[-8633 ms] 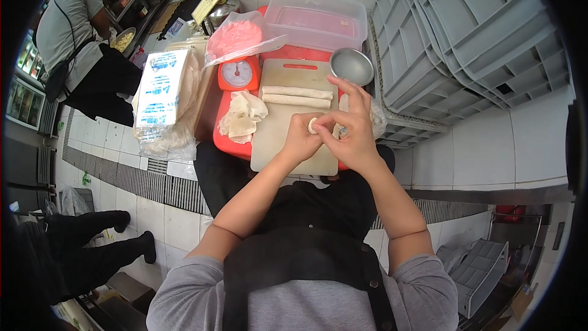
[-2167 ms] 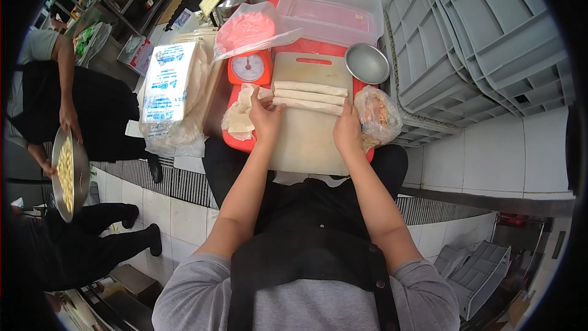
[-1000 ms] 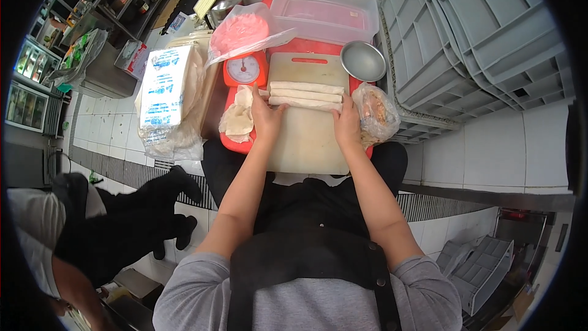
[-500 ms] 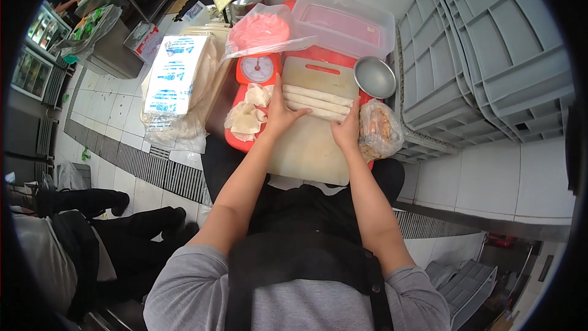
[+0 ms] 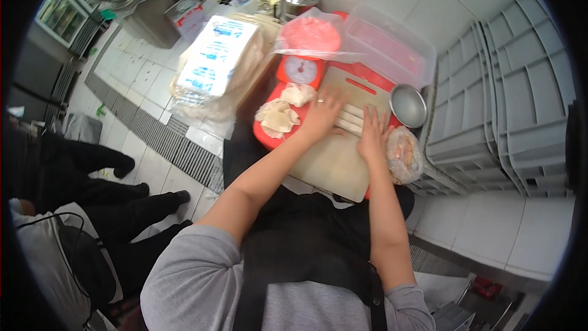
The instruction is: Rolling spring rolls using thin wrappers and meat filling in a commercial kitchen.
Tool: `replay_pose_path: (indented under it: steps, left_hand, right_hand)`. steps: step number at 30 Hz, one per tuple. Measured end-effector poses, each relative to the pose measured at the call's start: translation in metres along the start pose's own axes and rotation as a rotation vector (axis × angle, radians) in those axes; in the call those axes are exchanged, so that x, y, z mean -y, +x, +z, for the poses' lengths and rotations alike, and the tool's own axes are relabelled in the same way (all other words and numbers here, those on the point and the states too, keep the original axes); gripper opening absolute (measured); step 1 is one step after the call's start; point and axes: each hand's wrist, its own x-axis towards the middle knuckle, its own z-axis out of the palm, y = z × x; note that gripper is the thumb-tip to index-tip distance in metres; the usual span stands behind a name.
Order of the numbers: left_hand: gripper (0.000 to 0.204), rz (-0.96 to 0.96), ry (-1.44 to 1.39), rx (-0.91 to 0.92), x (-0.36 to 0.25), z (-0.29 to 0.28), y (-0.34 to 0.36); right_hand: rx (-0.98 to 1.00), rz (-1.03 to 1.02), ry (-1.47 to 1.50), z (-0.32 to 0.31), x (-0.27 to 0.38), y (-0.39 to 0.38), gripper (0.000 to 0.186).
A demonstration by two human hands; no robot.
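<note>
Several long pale dough rolls (image 5: pixel 350 119) lie side by side on a whitish cutting board (image 5: pixel 327 162). My left hand (image 5: pixel 324 113) lies over their left ends, fingers spread and somewhat blurred. At the right ends rests my right hand (image 5: pixel 371 138), with its fingers stretched out over the rolls. Both hands hide the roll ends. Beside my left hand are crumpled thin dough sheets (image 5: pixel 277 116) on a red surface. A clear plastic bag of orange-brown food (image 5: pixel 404 156) sits just right of my right hand, with a metal bowl (image 5: pixel 408 105) beyond it.
A red dial scale (image 5: pixel 301 70) carries a plastic-covered pink pan (image 5: pixel 311 35). Behind the board stands a clear plastic tub (image 5: pixel 392 43). Wrapped white packs (image 5: pixel 217 55) are stacked at left, and grey crates (image 5: pixel 465 92) at right. People in dark trousers (image 5: pixel 92 153) are at far left.
The view has turned, so the board appears further right and tilted. My hands have gone from framing the roll ends to lying flatter over them, fingers spread.
</note>
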Motion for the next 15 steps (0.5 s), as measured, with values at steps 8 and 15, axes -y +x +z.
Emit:
replay_pose_path:
  steps: [8, 15]
  left_hand:
    - [0.107, 0.094, 0.13, 0.289, 0.003, 0.01, 0.014]
    - [0.093, 0.268, 0.125, -0.026, -0.008, -0.014, -0.001]
  right_hand:
    - [0.266, -0.054, -0.07, -0.013, -0.012, 0.031, 0.094]
    - [0.002, -0.077, 0.003, 0.016, 0.002, -0.004, 0.11]
